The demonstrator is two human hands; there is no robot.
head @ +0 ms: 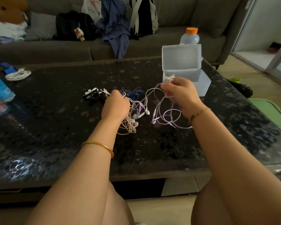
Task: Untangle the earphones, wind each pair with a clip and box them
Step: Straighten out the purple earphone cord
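A tangle of white, pale purple and pink earphones (137, 112) lies on the dark patterned table (55, 127). My left hand (116, 106) grips cords at the tangle's left side. My right hand (180, 93) is raised a little and pinches a pale purple earphone cord (168, 116), whose loops hang down to the table. A dark blue earphone bundle (135, 92) lies just behind the tangle. Black and white clips (96, 93) sit in a heap to the left of it. The clear plastic box (187, 75) stands open behind my right hand, with something white inside.
A bottle with an orange cap (190, 36) stands behind the box. At the far left lie a coiled white cable (18, 75) and a blue-labelled bottle (0, 90). A sofa with bags and clothes (113, 26) runs behind the table. A green object (271, 111) sits at the right.
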